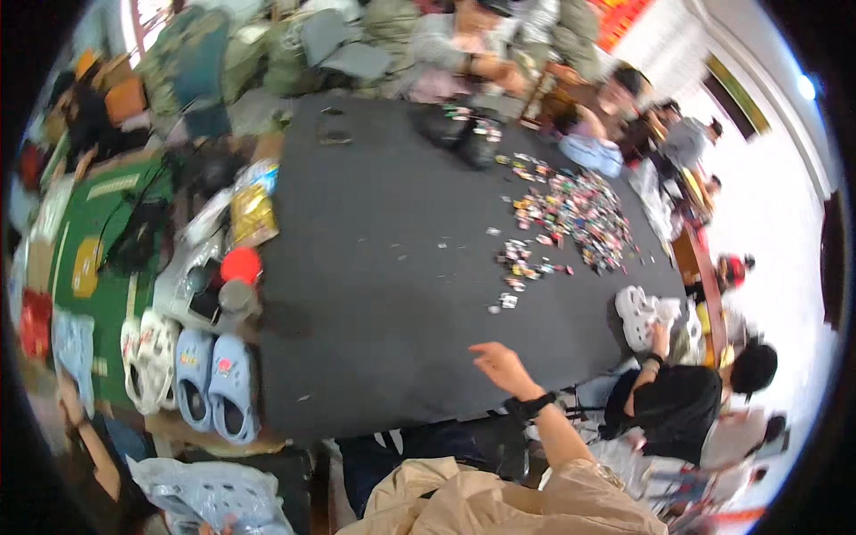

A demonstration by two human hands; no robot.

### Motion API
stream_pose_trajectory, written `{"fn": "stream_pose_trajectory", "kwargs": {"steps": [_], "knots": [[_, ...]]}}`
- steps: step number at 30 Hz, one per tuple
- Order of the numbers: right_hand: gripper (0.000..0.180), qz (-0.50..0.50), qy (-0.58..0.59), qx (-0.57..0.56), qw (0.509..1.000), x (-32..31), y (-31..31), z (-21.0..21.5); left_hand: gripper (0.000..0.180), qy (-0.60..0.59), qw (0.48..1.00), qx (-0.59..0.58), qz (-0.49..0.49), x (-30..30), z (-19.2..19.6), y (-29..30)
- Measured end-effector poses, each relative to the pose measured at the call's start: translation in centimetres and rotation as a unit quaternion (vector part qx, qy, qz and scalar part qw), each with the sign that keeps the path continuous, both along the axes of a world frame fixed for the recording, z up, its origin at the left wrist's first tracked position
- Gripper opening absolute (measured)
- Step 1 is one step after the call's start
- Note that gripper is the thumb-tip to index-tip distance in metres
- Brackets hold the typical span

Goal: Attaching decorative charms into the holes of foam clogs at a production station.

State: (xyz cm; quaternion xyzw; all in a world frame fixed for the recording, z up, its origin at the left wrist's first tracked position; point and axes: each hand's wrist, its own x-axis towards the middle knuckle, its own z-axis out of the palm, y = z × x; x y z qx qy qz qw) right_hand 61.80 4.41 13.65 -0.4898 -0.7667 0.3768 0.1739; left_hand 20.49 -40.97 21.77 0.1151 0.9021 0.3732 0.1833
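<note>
My right hand is over the near part of the dark table, fingers stretched toward the left with nothing in them. A black band is on that wrist. At the lower left edge, a pair of light blue clogs sits in a clear plastic bag. My left hand shows only in part beneath the bag and appears to grip it. Beyond my right hand, small colourful charms lie heaped on the table's right side, with several stray ones nearer.
White clogs and blue clogs with charms stand at the left, beside a red round lid and a gold packet. A co-worker in black handles white clogs at the right. Other people sit beyond the table.
</note>
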Motion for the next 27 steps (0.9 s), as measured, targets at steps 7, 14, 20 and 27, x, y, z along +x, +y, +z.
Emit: {"fn": "stream_pose_trajectory", "kwargs": {"steps": [7, 14, 20, 27], "knots": [[0.025, -0.013, 0.158, -0.057, 0.986, 2.9, 2.1, 1.8, 0.022, 0.298, 0.734, -0.155, -0.590, 5.6, 11.8, 23.3], [0.059, -0.073, 0.372, -0.354, 0.855, 6.8, 2.4, 1.7, 0.012, 0.409, 0.436, -0.019, -0.801, 16.2, 5.3, 43.4], [0.076, 0.019, 0.187, -0.367, 0.911, 6.6, -1.3, -5.9, 0.007, 0.421, 0.333, 0.026, -0.843, 20.4, -3.2, 50.6], [0.064, -0.020, 0.210, -0.381, 0.900, 3.6, -3.6, -6.8, 0.007, 0.364, 0.420, 0.126, -0.822, 19.1, -3.4, 51.8]]}}
